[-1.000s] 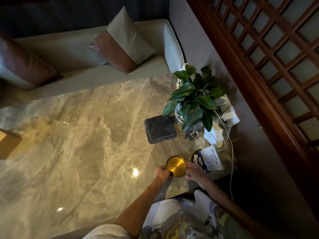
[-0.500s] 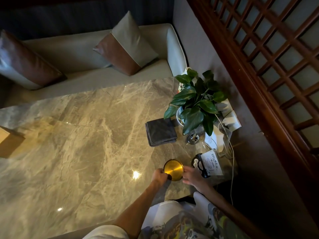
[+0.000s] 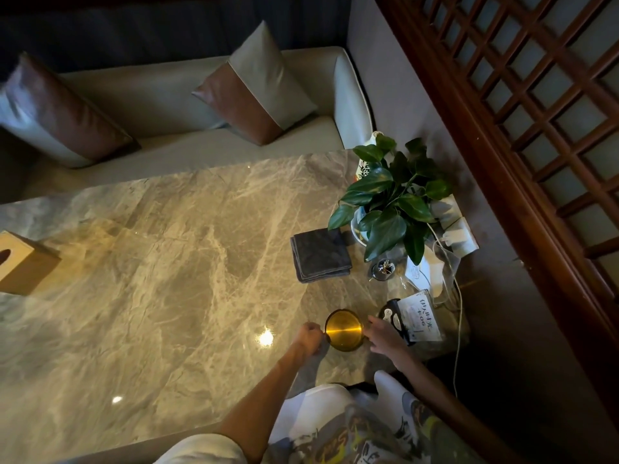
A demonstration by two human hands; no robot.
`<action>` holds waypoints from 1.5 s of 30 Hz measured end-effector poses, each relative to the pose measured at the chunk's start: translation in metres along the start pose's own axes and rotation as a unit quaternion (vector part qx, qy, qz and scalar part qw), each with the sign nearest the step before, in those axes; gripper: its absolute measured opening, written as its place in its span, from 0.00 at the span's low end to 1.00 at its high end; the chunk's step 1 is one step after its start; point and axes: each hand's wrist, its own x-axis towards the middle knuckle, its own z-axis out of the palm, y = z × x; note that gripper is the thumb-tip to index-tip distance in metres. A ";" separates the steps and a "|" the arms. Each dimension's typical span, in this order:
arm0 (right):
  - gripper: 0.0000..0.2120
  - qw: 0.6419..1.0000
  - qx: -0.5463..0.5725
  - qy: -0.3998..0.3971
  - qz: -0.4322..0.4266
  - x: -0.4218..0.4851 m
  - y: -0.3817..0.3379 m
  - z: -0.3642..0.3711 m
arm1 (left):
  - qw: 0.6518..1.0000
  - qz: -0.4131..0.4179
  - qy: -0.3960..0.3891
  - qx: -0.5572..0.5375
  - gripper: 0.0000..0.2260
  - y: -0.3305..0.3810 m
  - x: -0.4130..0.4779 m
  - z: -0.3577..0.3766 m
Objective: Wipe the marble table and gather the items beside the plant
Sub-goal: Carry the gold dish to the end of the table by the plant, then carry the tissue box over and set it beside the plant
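A round gold dish [image 3: 344, 329] rests on the marble table [image 3: 167, 262] near its front right edge. My left hand [image 3: 311, 337] grips the dish's left rim and my right hand [image 3: 382, 336] touches its right rim. A folded dark grey cloth [image 3: 320, 255] lies further back, just left of the leafy potted plant [image 3: 392, 195]. Beside the plant stand a small shiny metal holder [image 3: 382, 269], a clear sign stand with a white card [image 3: 420, 318] and a black device [image 3: 390, 313].
A wooden tissue box [image 3: 23, 259] sits at the table's left edge. A beige sofa [image 3: 167, 105] with two cushions lines the far side. A power strip with plugs [image 3: 459, 236] and a white cable [image 3: 459, 323] lie by the wall; a wooden lattice screen [image 3: 536, 95] stands right.
Both hands stay at the gold dish, which barely moves. The view has tilted down and shifted slightly, bringing the tissue box more into sight.
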 end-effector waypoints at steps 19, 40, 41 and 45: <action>0.21 0.946 -0.145 -0.142 -0.253 -0.010 -0.251 0.237 | 0.907 0.080 0.281 -0.303 0.08 -0.037 -0.060 -0.356; 0.32 0.931 -0.235 -0.198 -0.196 0.040 -0.510 0.687 | 0.904 0.104 0.256 -0.328 0.12 -0.101 0.050 -0.739; 0.31 0.929 -0.234 -0.214 -0.189 0.046 -0.510 0.693 | 0.897 0.138 0.227 -0.352 0.11 -0.100 0.050 -0.736; 0.29 0.926 -0.185 -0.290 -0.153 0.053 -0.506 0.703 | 0.877 0.198 0.205 -0.387 0.30 -0.098 0.064 -0.729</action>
